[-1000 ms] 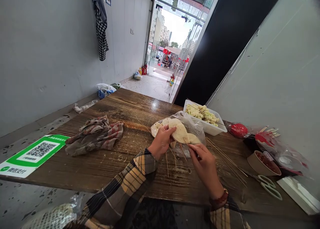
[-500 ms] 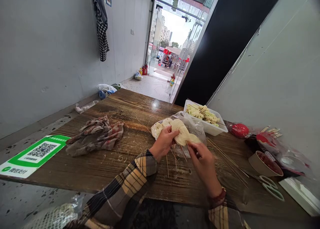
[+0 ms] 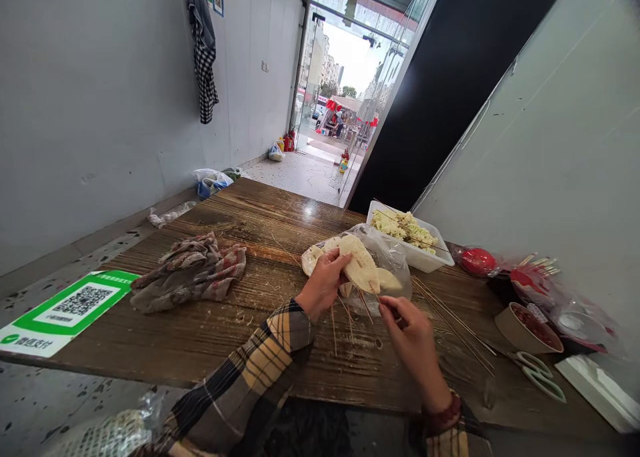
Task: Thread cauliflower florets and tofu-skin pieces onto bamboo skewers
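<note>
My left hand (image 3: 323, 282) is closed on a pale round flatbread slice (image 3: 359, 264), held up over the wooden table (image 3: 240, 324). A thin bamboo skewer (image 3: 376, 294) runs into the slice's lower edge, and my right hand (image 3: 411, 337) pinches that skewer just below the slice. More pale slices lie in an open clear plastic bag (image 3: 387, 260) behind my hands. A few loose skewers (image 3: 345, 314) rest on the table under my hands.
A white tray (image 3: 417, 257) of skewered pale food sits at the back right. A bundle of skewers (image 3: 453, 324), green-handled scissors (image 3: 537, 370), a paper bowl (image 3: 525, 330) and red-topped bags lie to the right. A crumpled cloth (image 3: 193, 270) lies left.
My right hand has drawn back toward me along the skewer. The left hand has tilted the slice up a little.
</note>
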A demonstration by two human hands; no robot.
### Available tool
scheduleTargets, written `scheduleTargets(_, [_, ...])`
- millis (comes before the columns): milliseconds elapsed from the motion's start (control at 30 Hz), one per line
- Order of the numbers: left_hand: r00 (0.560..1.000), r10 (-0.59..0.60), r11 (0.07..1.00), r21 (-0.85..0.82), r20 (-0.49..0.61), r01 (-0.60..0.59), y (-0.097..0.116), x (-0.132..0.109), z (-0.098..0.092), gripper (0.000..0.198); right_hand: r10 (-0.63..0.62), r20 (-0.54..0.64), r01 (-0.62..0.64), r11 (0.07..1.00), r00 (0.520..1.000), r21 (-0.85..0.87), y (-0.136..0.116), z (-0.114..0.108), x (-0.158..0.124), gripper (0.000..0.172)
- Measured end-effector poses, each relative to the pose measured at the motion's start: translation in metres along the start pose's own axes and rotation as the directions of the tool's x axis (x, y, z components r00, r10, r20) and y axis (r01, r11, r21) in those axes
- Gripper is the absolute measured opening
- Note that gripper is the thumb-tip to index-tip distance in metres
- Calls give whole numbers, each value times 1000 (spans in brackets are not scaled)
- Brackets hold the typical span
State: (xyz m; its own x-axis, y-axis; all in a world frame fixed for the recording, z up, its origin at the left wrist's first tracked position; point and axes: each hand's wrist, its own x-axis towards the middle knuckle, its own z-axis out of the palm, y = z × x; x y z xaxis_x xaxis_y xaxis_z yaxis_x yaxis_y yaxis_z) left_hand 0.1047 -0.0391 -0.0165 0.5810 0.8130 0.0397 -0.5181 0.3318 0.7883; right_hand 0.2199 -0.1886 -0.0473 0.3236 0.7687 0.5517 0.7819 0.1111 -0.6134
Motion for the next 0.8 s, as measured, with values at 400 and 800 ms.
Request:
scheduleTargets(400, [986,152,976,170,-68,-139,3,1,1,27,4,5,-4,999,1000,-49,2,0,0,20])
scheduleTargets(800, [968,251,885,401,14,-236,-6,5,-2,19,-41,-11,39,993,999,-110,0,4,11,22])
